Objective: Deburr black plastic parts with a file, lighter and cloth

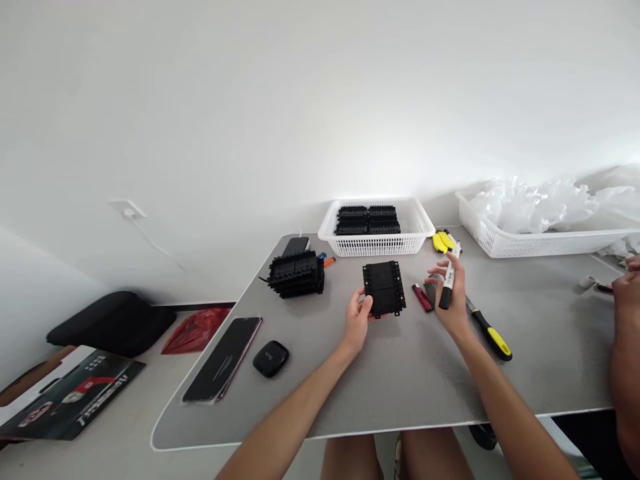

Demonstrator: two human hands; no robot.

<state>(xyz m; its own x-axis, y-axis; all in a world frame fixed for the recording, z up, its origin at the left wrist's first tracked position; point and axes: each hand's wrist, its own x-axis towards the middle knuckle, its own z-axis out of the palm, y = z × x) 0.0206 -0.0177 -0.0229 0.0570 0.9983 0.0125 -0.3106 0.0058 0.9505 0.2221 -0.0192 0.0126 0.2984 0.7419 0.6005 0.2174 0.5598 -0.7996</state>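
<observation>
My left hand [357,321] grips a flat black plastic part [384,288] by its lower left edge, thumb on top, holding it over the grey table. The part has toothed side edges. To its right, my right hand [450,293] holds a white marker [453,275] with a black end pointing down toward me. A dark red lighter [423,298] lies between the two hands. Beside my right wrist is a scraper with a black and yellow handle [493,335], its blade partly hidden behind the hand. More black parts stand in a stack [296,275] on the left.
A white basket [376,248] at the back holds several black parts. Another white basket [545,245] carries clear plastic bags. Yellow tools [443,241] lie between them. A phone [223,360] and black case [271,359] are near the left edge. Another person's hand [627,287] is at far right.
</observation>
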